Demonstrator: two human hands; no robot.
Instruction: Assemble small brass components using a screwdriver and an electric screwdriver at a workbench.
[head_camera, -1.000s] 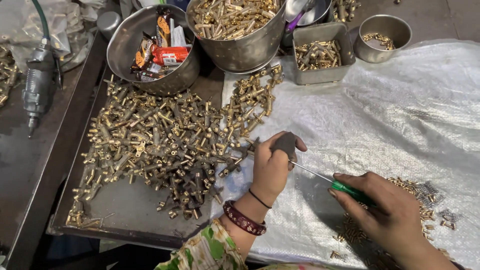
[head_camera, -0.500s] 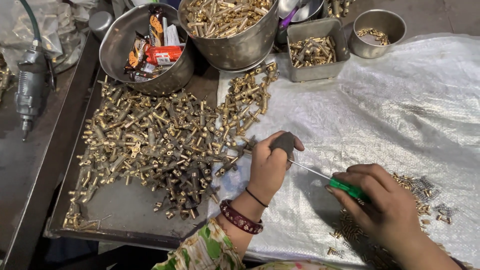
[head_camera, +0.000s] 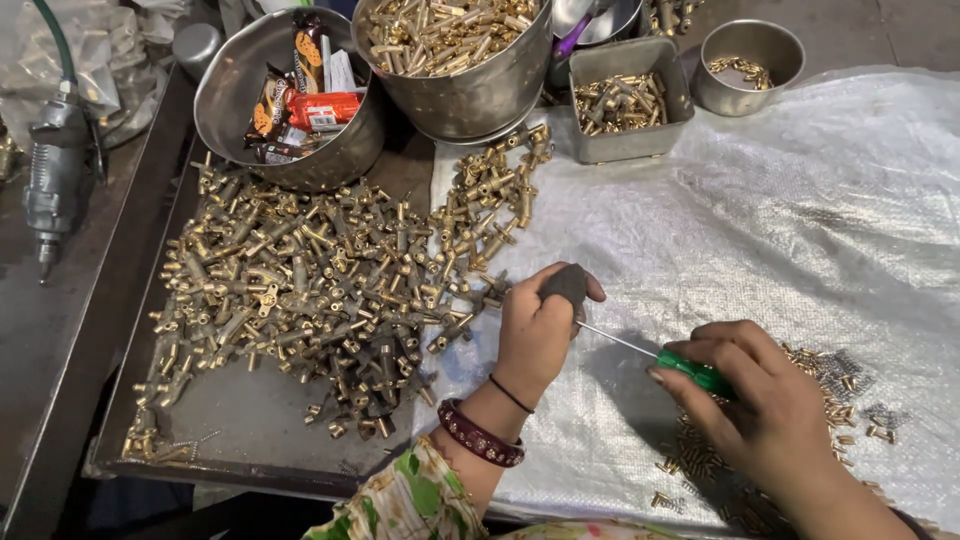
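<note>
Gripping a dark fitting (head_camera: 567, 284), left hand (head_camera: 535, 335); right hand (head_camera: 765, 400) clasps screwdriver (head_camera: 690, 370).

I count two hands of mine at work: my left hand (head_camera: 535, 335) and my right hand (head_camera: 765, 400). There is one green-handled screwdriver (head_camera: 690, 370) between them. Along the top of the frame I count three round steel bowls (head_camera: 250, 90) (head_camera: 480, 90) (head_camera: 750, 50) and one rectangular steel tin (head_camera: 625, 145). One power tool (head_camera: 55, 185) lies at the upper left. The brass fittings (head_camera: 300, 290) on the tray are too many for me to count.
</note>
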